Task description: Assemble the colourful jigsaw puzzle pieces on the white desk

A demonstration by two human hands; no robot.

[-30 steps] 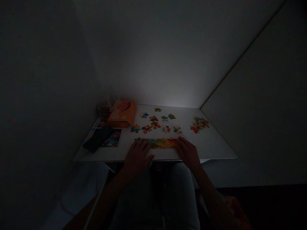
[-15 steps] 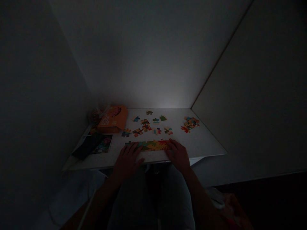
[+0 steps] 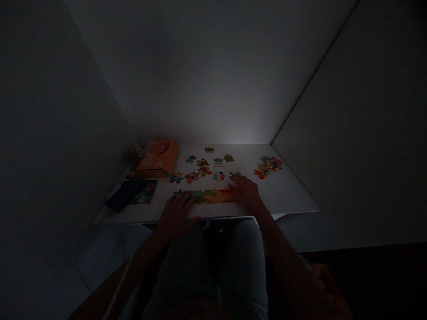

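The fingers of the right hand (image 3: 247, 194) are spread apart and arched, their tips (image 3: 237, 178) just beside a loose jigsaw piece (image 3: 234, 173) – the dim light hides whether they touch it or hold anything. The fingers of the left hand (image 3: 175, 215) are also apart, lying flat over the left part of the joined strip of jigsaw pieces (image 3: 213, 195), with nothing visibly pinched between them. That strip, red, yellow and green along its length, lies near the table's front edge, with the right hand just beyond its right end. Farther out, loose jigsaw pieces (image 3: 203, 162) are scattered in a loose band across the middle of the white table (image 3: 292, 195), some lying joined in small clusters, while a heap of jigsaw pieces (image 3: 267, 168) sits toward the right. To the left stand an orange cardboard box (image 3: 156, 158) and, behind it, a clear bag of small colourful contents (image 3: 134, 153). A picture card (image 3: 144, 192) lies flat near the table's left edge, partly covered by a dark pouch (image 3: 122, 194) – what that pouch is made of is too dark to tell. Below the table edge are the person's grey-clad legs (image 3: 240, 262), and pale walls (image 3: 207, 75) rise beyond the table.
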